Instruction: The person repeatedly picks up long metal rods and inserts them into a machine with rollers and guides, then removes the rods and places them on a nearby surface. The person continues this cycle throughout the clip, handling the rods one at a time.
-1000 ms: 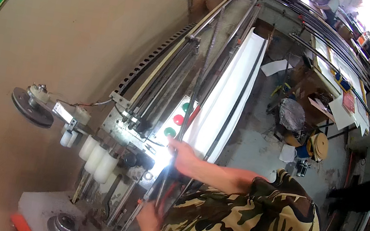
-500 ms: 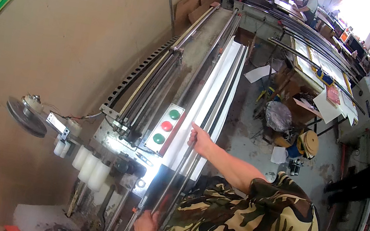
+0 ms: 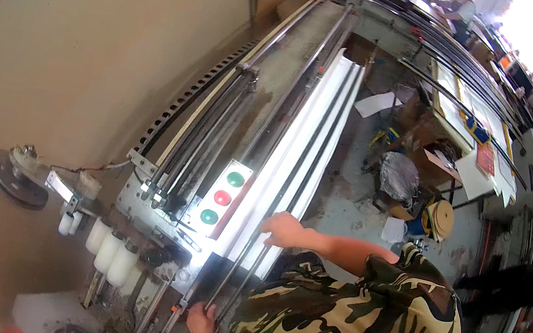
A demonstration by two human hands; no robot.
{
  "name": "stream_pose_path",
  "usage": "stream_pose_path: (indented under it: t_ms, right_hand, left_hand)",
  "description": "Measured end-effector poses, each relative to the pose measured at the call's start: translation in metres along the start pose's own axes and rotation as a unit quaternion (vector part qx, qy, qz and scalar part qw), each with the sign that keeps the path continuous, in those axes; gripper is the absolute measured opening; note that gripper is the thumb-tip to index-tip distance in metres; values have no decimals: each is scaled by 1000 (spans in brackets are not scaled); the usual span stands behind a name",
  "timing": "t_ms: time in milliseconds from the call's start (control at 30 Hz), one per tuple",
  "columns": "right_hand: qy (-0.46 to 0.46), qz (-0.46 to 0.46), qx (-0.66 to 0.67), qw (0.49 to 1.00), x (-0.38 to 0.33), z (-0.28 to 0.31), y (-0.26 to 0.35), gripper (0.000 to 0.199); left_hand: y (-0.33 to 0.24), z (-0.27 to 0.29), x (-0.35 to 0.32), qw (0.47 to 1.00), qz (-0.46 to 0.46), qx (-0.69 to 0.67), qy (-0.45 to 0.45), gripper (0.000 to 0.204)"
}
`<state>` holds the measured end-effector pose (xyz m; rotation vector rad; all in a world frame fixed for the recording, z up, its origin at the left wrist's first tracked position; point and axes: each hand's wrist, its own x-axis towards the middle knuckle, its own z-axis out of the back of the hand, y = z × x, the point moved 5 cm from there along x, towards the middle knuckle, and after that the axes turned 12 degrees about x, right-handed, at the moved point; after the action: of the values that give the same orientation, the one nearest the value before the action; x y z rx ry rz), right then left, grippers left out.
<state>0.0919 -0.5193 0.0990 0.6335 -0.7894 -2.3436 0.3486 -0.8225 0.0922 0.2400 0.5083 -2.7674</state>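
Note:
A long machine bed runs away from me, with a strip of white sheet (image 3: 313,128) along its near side. Two long, thin dark rods (image 3: 303,165) lie lengthwise over the sheet. My right hand (image 3: 283,230) is closed, its fingers curled at the rods partway down; part of its grip is hidden. Near the lower end, my left hand (image 3: 201,322) closes round a rod, the thumb lying along it. Left of my right hand sits a button box (image 3: 221,198) with two green buttons and a red one between them.
White rollers (image 3: 109,253) and a round metal disc (image 3: 17,180) project at the machine's left end, beside the wall (image 3: 109,58). On the floor to the right lie a plastic-wrapped bundle (image 3: 399,176) and a tape roll (image 3: 439,219). Another person (image 3: 459,16) stands far back.
My right hand has shifted down along the rods toward me. My left hand has moved slightly left and downward. The whole view has turned a little.

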Motion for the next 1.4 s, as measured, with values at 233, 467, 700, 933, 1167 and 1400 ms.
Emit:
stream_pose_path:
  t_ms: [233,467,700,933,1167,1400]
  right_hand:
    - [34,158,5,987,-7,16,-16,39]
    - [80,228,-75,967,0,51,-5,43]
    - [287,133,-40,948,13,88,43,48]
    - [256,206,-19,944,37,106,183,38]
    - [225,250,-66,940,107,106,278,44]
    - [230,219,-98,943,164,98,310,49]
  left_hand:
    - [-44,8,-59,987,-36,159,-2,39]
    - [-25,5,-57,984,135,115,31,36]
    - [-42,132,-74,982,160,79,60,42]
    - [63,201,-4,934,139,-325,-59,37]
    - [56,251,141,960,220,-9,-173,34]
    - [67,269,144,937,121,-204,-255,18]
